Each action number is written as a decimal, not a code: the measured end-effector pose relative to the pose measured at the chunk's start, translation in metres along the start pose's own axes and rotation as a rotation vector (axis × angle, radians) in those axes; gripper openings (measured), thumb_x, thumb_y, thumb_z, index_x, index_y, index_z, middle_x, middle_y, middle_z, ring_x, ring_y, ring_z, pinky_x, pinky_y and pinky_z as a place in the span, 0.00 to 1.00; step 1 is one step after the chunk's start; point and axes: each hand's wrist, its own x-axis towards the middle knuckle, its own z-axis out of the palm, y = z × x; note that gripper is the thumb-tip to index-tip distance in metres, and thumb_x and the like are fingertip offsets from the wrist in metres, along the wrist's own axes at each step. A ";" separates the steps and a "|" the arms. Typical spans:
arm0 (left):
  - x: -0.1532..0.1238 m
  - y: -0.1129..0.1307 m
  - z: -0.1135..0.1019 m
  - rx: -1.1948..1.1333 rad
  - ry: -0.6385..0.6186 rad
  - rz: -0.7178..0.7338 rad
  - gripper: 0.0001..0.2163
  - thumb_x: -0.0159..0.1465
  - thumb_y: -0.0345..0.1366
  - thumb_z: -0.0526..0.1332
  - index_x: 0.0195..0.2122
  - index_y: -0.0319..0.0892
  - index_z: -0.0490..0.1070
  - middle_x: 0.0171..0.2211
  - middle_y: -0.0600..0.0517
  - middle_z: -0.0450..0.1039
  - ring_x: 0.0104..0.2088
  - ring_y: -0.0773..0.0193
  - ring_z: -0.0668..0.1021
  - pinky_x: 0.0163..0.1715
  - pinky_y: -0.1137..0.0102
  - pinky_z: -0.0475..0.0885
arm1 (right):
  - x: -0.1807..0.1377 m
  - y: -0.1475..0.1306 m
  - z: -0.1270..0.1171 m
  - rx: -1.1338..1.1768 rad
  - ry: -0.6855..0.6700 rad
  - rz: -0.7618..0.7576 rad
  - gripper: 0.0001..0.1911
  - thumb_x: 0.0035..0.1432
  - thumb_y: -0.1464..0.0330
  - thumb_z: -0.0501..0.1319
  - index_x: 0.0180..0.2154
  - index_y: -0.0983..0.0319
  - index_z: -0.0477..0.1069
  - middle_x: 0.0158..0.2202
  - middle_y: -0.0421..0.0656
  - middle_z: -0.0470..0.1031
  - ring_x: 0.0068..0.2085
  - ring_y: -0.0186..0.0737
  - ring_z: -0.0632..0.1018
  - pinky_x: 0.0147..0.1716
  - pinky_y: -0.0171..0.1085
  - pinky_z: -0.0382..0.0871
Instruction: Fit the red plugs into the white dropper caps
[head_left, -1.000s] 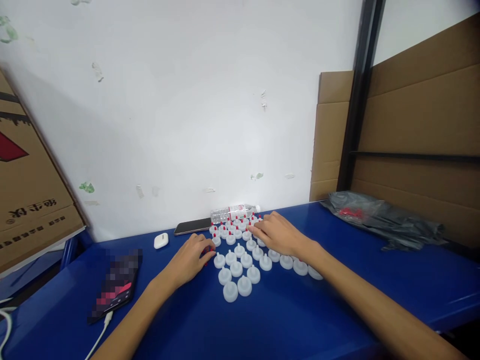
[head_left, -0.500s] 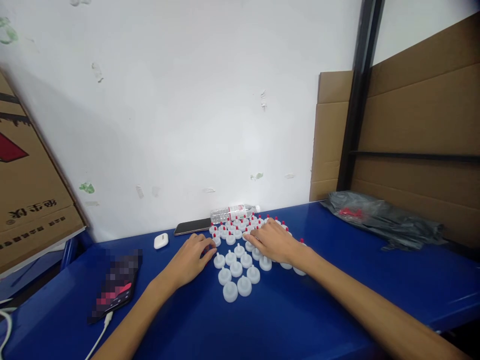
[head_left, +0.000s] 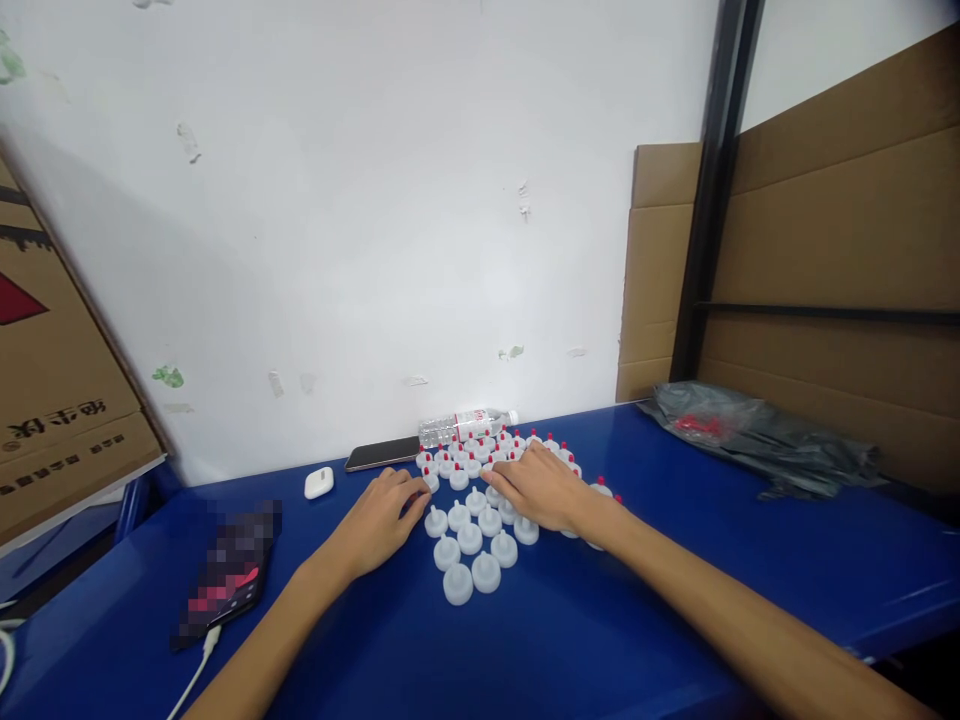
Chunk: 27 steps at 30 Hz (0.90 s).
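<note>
Many white nozzle caps (head_left: 486, 572) stand upright in a cluster on the blue table (head_left: 570, 640). Those in front have bare spouts, while those at the back wear small red tips (head_left: 458, 470). To the left of the cluster rests my left hand (head_left: 384, 518), fingers bent, thumb and index apart, with nothing visible between them; its fingertips are close to a red-tipped cap (head_left: 430, 482). Above the cluster's right part, my right hand (head_left: 551, 488) has its fingers bent downward among the caps. Its fingertips are partly hidden, and what they hold cannot be made out.
Behind the caps lie a clear water bottle (head_left: 469, 426) and a dark phone (head_left: 383, 453). A white earbud case (head_left: 319, 483) and a phone on a cable (head_left: 229, 580) are to the left. A grey plastic bag (head_left: 765, 435) with red pieces lies at the right.
My right hand has shifted slightly left and down over the caps, showing more red tips beyond its wrist. My left hand stays in place. The whole view has moved a little.
</note>
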 end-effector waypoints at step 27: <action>0.000 0.011 -0.011 0.021 0.077 -0.025 0.16 0.72 0.39 0.47 0.37 0.43 0.74 0.34 0.48 0.74 0.39 0.56 0.72 0.41 0.61 0.67 | 0.002 0.026 -0.006 0.069 -0.110 0.159 0.11 0.60 0.74 0.59 0.39 0.58 0.78 0.36 0.43 0.82 0.40 0.45 0.80 0.37 0.37 0.61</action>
